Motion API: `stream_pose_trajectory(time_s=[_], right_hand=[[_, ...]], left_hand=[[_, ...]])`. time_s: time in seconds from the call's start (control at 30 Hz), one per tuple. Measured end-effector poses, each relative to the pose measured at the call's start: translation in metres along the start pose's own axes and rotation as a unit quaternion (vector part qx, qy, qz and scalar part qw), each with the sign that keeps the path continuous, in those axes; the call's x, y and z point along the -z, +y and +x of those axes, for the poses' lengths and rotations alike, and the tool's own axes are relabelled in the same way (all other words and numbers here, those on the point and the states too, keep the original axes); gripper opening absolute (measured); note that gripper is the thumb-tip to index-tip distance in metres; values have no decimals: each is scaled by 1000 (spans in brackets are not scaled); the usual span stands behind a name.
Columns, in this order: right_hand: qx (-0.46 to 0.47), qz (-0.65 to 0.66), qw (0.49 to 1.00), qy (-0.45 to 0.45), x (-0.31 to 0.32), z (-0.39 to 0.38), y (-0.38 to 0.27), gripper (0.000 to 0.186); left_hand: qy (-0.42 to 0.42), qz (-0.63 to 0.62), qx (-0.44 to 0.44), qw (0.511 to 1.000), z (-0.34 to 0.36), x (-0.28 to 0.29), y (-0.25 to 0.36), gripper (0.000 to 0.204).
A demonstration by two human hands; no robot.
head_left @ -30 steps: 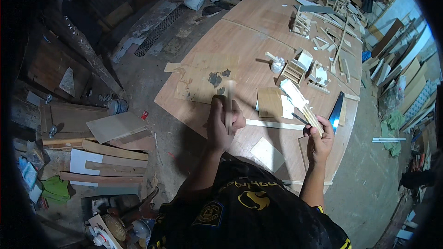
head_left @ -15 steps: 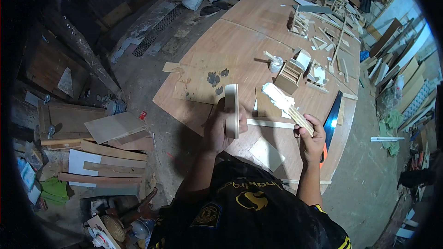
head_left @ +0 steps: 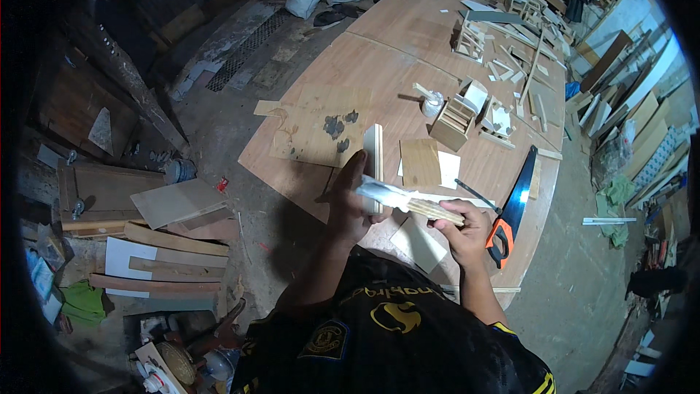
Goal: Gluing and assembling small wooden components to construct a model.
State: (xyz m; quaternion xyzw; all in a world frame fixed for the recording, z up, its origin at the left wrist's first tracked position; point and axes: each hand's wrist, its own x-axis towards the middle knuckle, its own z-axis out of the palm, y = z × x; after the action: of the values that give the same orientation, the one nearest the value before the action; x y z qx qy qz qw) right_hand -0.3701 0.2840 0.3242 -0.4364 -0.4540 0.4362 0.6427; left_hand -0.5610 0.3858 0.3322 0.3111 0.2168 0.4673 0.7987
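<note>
My left hand (head_left: pixel 345 208) is closed around a small wooden board (head_left: pixel 373 147), held upright with its narrow edge toward me. Between the fingers of my right hand (head_left: pixel 468 233) is a wooden stick (head_left: pixel 435 211), its far half thickly smeared with white paste. That coated end points left and crosses in front of the board; whether it touches is hard to tell. Beyond my hands, a white-smeared jar (head_left: pixel 432 106) with a stick across its top stands beside a small wooden box (head_left: pixel 453 125). A thin wooden panel (head_left: pixel 421 162) lies flat just past my right hand.
A handsaw (head_left: pixel 520 193) with an orange and black handle lies right of my right hand. Wood offcuts and small wooden frames (head_left: pixel 469 40) crowd the far end of the table (head_left: pixel 408 44). Boards (head_left: pixel 179 204) and scrap lie on the floor at left.
My right hand has swung the stick left and lowered it, so its white end now crosses the board. The board in my left hand has shifted slightly. The saw's handle shows fully now.
</note>
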Motion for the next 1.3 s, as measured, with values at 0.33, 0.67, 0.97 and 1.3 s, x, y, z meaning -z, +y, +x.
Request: stream_pose_trajectory(time_s=[0.33, 0.67, 0.97, 1.3], right_hand=[[23, -100, 995, -3, -2, 7, -6, 29], [22, -40, 995, 91, 6, 12, 3, 30], [105, -140, 984, -34, 3, 16, -14, 27], [183, -215, 959, 12, -7, 23, -15, 17]], left_hand=[[-38, -125, 22, 991, 0, -10, 3, 40], [-124, -160, 63, 977, 5, -11, 4, 27], [-41, -159, 36, 986, -1, -25, 9, 29], [-40, -169, 106, 979, 4, -17, 7, 37]])
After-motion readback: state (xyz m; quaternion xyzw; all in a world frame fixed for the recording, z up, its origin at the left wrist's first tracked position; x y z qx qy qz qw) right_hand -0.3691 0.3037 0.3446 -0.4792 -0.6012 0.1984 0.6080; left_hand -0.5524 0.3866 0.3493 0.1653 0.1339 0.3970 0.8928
